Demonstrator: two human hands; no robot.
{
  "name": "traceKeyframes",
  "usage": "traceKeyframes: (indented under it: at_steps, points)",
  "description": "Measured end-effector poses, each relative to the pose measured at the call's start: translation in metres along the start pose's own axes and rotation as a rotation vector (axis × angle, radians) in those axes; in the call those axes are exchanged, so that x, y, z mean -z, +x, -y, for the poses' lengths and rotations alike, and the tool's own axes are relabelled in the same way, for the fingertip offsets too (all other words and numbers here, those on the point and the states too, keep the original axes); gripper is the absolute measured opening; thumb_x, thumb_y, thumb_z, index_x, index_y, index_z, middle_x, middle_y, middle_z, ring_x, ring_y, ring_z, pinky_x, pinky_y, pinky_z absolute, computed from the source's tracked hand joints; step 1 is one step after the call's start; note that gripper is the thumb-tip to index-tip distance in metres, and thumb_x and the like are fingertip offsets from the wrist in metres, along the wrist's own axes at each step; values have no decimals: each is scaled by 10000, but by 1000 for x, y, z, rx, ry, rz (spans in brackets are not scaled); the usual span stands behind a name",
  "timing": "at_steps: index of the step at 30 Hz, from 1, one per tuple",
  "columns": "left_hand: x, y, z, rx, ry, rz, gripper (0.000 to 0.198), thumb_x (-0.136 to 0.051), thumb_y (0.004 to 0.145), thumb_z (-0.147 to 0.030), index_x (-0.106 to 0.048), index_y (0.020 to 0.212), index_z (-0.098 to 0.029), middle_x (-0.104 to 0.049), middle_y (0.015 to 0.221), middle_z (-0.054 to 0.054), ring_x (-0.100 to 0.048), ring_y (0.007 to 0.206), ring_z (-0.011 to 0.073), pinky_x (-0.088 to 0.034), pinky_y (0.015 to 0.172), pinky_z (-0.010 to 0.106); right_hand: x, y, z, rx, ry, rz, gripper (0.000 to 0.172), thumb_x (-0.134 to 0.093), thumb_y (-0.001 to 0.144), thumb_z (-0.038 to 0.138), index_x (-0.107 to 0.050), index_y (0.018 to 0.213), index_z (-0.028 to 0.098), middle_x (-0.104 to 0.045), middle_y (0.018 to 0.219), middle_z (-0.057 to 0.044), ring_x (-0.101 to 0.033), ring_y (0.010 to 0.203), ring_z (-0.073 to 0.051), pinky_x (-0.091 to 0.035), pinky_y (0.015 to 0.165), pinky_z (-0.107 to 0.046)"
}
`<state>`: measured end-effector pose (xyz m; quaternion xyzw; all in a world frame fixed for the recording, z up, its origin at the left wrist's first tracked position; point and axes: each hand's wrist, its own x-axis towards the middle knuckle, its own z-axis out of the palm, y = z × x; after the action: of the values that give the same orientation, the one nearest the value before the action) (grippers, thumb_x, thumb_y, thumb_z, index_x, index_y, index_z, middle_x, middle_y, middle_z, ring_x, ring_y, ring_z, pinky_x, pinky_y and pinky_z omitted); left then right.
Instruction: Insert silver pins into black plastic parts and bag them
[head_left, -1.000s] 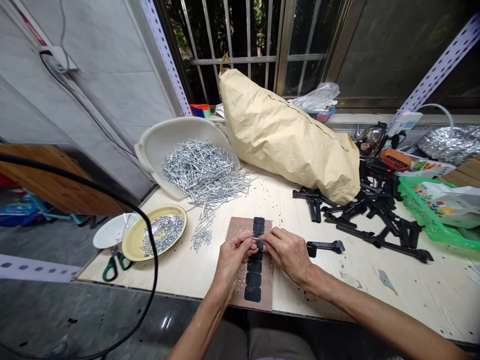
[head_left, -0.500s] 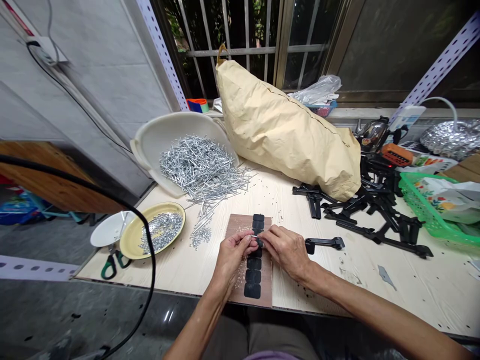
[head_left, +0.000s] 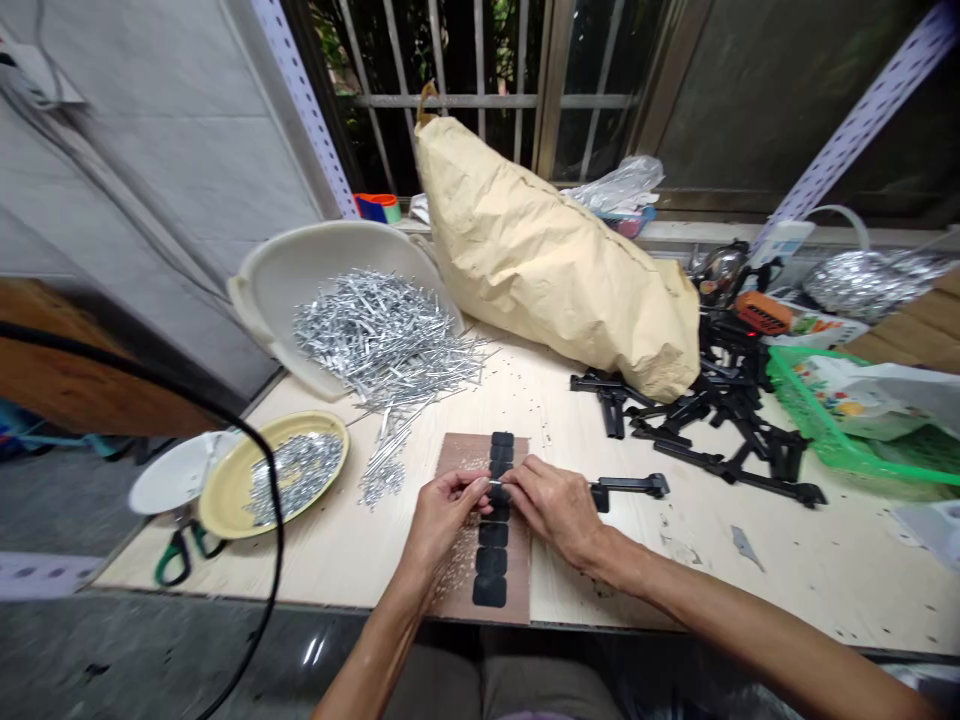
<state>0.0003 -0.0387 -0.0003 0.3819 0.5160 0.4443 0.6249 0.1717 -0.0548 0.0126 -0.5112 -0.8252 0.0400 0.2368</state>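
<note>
Above a brown board (head_left: 517,590), my left hand (head_left: 448,515) and my right hand (head_left: 553,508) meet fingertip to fingertip. Between them shows a short silvery metal pin (head_left: 495,483), pinched from both sides; its ends are hidden by the fingers. Under the hands runs a row of black rounded-square pads (head_left: 491,560) lying on the board. Pale crumbs are scattered on the board by my left hand. Just right of my right hand lies a black plastic arm-shaped part (head_left: 634,485).
Loose metal pins (head_left: 386,335) spill from a tilted white basin (head_left: 262,280). A yellow plate (head_left: 217,505) holds small silvery pieces, with green-handled scissors (head_left: 174,560) beside it. A paper sack (head_left: 555,270), black plastic parts (head_left: 720,430) and a green basket (head_left: 840,430) stand behind. A black cable (head_left: 277,540) hangs in front at left.
The view has turned slightly right, so everything sits further left. Both hands stay together over the pads with the pin between them.
</note>
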Motion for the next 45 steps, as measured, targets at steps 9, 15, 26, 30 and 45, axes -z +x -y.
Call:
traceKeyframes:
  at_steps: [9,15,26,30,45]
  points:
    - [-2,4,-7,37,21,-36,408,-816,527,-380,-683,796,-103,-640,629,13,-573,557,112,-479,560,206,1,6,-2,3,-37,2,236,-405,942,311,-621,931,216,-606,860,-12,-567,778,-122,-396,628,-222]
    - [-2,4,-8,-28,164,-36,385,-770,580,-447,-680,782,-132,-629,604,-6,-551,560,108,-466,574,191,-1,5,-4,-116,208,49,190,-442,931,315,-605,966,225,-628,906,11,-585,793,-106,-403,645,-203]
    - [-8,7,-12,123,-28,-54,443,-855,425,-371,-668,736,-117,-621,548,-10,-557,515,103,-490,504,180,0,6,0,0,-17,17,264,-377,951,347,-603,918,215,-601,851,-4,-568,749,-115,-409,607,-215]
    - [-11,6,-14,150,-196,-73,381,-860,442,-264,-671,736,-112,-647,615,-5,-578,534,85,-530,539,168,1,6,3,-15,5,-17,269,-365,954,360,-597,995,228,-609,876,7,-584,762,-109,-429,640,-205]
    - [-6,-7,-8,188,-383,71,265,-820,575,-227,-677,744,-80,-676,678,43,-605,567,81,-562,583,184,8,-3,9,-67,137,-9,231,-410,950,307,-618,1016,234,-619,883,-5,-594,765,-101,-413,649,-188]
